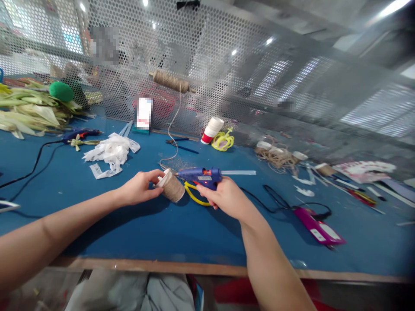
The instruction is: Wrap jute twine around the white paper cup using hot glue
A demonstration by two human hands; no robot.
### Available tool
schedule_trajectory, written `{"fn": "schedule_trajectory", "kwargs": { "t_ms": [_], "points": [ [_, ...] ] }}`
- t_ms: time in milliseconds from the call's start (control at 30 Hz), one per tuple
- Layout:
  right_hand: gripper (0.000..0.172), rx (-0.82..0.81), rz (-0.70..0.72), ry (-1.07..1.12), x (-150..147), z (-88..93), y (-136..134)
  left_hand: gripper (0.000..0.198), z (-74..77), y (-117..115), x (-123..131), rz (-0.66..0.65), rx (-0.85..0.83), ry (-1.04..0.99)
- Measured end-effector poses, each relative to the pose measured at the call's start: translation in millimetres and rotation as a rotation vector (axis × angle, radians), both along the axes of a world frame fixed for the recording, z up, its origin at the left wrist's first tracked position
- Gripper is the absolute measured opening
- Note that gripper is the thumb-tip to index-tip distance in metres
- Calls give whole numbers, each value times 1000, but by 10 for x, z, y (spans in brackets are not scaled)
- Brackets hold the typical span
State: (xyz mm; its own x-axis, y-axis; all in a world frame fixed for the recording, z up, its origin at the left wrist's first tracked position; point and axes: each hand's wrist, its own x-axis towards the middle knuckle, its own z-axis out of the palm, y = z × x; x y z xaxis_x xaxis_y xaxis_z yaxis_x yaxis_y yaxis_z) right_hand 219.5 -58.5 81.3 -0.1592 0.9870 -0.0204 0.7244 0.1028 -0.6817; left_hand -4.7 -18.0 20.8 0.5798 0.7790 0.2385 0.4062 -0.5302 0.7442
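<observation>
My left hand (142,186) is closed on a paper cup (173,186) tilted on its side, its wall wrapped in brown twine and its white rim towards my fingers. My right hand (227,196) grips a blue hot glue gun (204,175), with a clear glue stick (241,172) poking out of its back. The gun's nozzle points left at the cup's rim end; whether it touches is too small to tell. Below the gun shows a yellow loop handle (196,196), apparently of scissors; I cannot tell if my right hand also holds it. Twine (174,125) runs from a spool (170,82) down to the cup.
Pliers (183,146), stacked paper cups (212,131) and a yellow crown-like piece (222,141) lie behind. White plastic (112,153), another glue gun (81,135) and corn husks (35,108) are left. A purple power strip (319,226) with cable and tangled twine (275,154) are right.
</observation>
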Motion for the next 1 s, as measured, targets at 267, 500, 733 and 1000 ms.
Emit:
{"fn": "schedule_trajectory", "kwargs": {
  "t_ms": [267, 500, 733, 1000],
  "points": [
    [22, -2, 60, -26, -45, 18, -91, 28, 23, -5, 5, 2, -33, -8],
    [24, 88, 122, -86, -88, 23, -119, 31, 19, -4, 13, -2, -37, -27],
    [21, -23, 50, -16, -64, 16, -91, 30, 25, -2, 11, -3, -32, -15],
    [26, -10, -9, 17, -19, 9, 0, 29, 19, -6, 1, 6, -25, 3]
  ]
}}
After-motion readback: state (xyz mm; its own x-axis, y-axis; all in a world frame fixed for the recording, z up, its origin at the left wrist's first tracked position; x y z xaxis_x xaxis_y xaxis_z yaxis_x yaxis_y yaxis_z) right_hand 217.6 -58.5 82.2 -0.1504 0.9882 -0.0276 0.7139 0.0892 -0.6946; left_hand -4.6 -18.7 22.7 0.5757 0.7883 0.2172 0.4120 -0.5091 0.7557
